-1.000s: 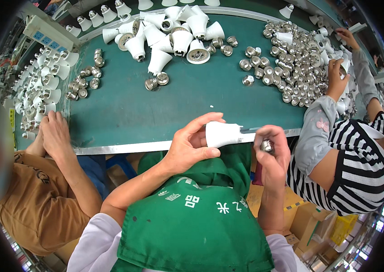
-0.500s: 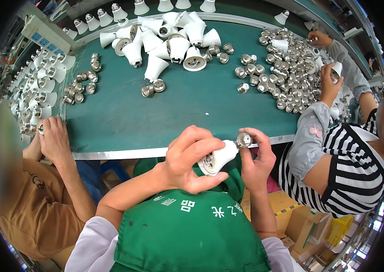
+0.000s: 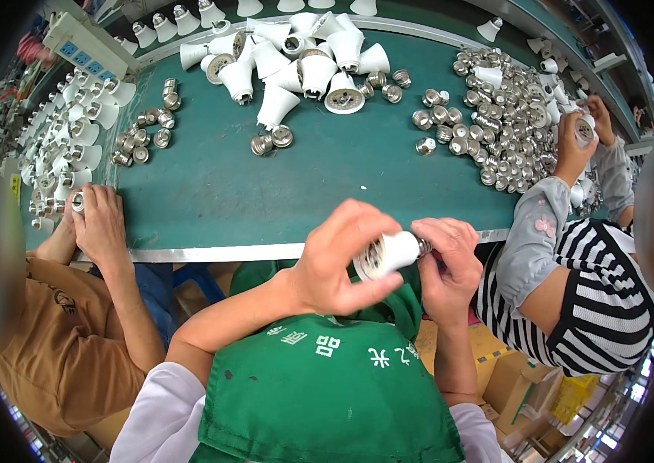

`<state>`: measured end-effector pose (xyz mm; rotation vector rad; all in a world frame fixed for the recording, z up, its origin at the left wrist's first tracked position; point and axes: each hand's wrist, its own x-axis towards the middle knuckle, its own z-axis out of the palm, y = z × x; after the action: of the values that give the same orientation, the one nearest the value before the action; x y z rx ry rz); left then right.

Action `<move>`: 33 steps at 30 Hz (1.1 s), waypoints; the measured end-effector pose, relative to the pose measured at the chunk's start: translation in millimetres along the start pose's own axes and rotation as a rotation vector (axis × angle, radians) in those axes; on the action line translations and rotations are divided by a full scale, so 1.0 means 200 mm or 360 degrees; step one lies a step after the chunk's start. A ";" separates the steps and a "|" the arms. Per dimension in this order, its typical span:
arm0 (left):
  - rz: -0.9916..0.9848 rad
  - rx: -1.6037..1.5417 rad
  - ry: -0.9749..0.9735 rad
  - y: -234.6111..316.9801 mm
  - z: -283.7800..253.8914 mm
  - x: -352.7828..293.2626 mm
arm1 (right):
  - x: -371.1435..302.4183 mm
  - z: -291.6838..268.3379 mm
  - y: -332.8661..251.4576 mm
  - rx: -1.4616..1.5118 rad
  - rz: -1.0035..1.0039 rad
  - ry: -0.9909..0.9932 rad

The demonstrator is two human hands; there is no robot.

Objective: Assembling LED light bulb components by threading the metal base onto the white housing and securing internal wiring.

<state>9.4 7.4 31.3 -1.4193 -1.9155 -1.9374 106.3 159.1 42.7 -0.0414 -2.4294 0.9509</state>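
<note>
My left hand (image 3: 340, 258) grips a white bulb housing (image 3: 390, 255) by its wide end, thumb below and fingers above. The narrow end points right, toward my right hand (image 3: 453, 261). There a silvery screw cap (image 3: 424, 245) sits at the housing's narrow end, mostly covered by my right fingers; how far it is seated, I cannot tell. Both hands are in front of the bench edge, above my green apron (image 3: 327, 393). Beyond them on the green bench lie a pile of white housings (image 3: 316, 75) and two loose caps (image 3: 282, 136).
A large heap of screw caps (image 3: 500, 135) covers the bench at right, beside a co-worker's hands (image 3: 574, 147). A small group of caps (image 3: 140, 137) lies at left. Another co-worker's hand (image 3: 103, 224) rests by the left edge, near rows of housings (image 3: 72, 147) and a power strip (image 3: 84, 46).
The screw cap, earlier apart from the housing in my right fingers, is now against its narrow end. My right fingers have closed around it. The co-worker at right has moved their hands.
</note>
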 end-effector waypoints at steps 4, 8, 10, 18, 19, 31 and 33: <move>-0.0861 -0.0797 -0.0039 -0.05 -0.01 -0.08 | 0.02 -0.04 -0.05 0.0228 0.0200 -0.0149; -0.0996 -0.1046 -0.0038 -0.02 -0.01 -0.05 | 0.01 -0.06 -0.05 0.0340 0.0197 -0.0176; -0.1021 -0.1111 -0.0072 -0.03 -0.01 -0.05 | 0.02 -0.07 -0.05 0.0345 0.0170 -0.0164; -0.0945 -0.1089 -0.0072 -0.07 0.03 -0.03 | 0.06 -0.09 -0.04 0.0032 -0.0247 -0.0274; -0.0943 -0.1210 0.0005 -0.06 0.04 -0.04 | 0.05 -0.08 -0.05 0.0027 -0.0259 -0.0272; -0.0709 -0.0945 0.0636 -0.11 0.08 -0.03 | 0.20 0.10 -0.01 0.0618 0.0186 -0.0301; -0.0460 -0.1031 0.0634 -0.17 0.06 0.05 | 0.36 0.05 -0.01 0.0595 0.0161 -0.0349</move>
<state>-10.2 29.5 9.2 -0.7470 -1.4319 -2.8825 38.7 166.9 70.6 0.0781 -2.4178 1.5116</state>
